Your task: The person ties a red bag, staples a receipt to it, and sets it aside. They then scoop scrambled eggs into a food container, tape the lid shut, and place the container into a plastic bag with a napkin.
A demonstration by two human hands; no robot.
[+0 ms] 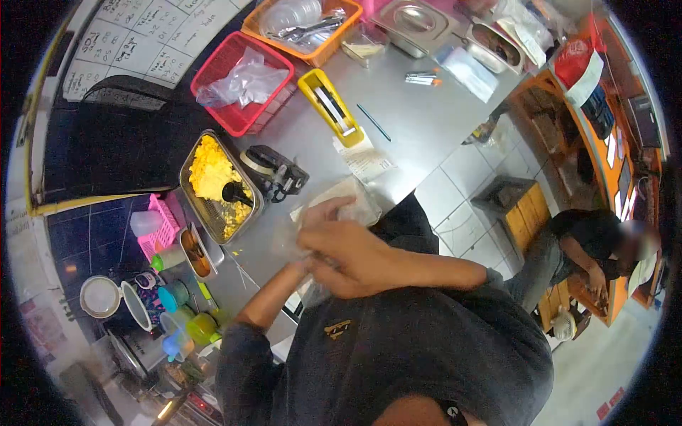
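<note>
My right hand (pixel 355 252) lies across my left hand (pixel 329 211) in front of my chest, over the near edge of the metal table. The right hand's fingers are bent inward; what they hold, if anything, is hidden. Curled fingertips of my left hand show above it, but most of that hand is covered and blurred. A pale, partly see-through wrapping (pixel 362 199) lies beside and beneath the hands. To their left are a black tape dispenser (pixel 273 170) and a metal tray (pixel 253 213) of yellow crumbly food (pixel 212 167) with a black scoop (pixel 234 192).
On the metal table (pixel 419 135) stand a red basket (pixel 266 117), an orange basket (pixel 320 55), a yellow dispenser (pixel 330 106) and a lidded steel container (pixel 412 28). Cups and bowls (pixel 100 297) are at left. A person (pixel 579 248) sits at right near a wooden stool (pixel 515 213).
</note>
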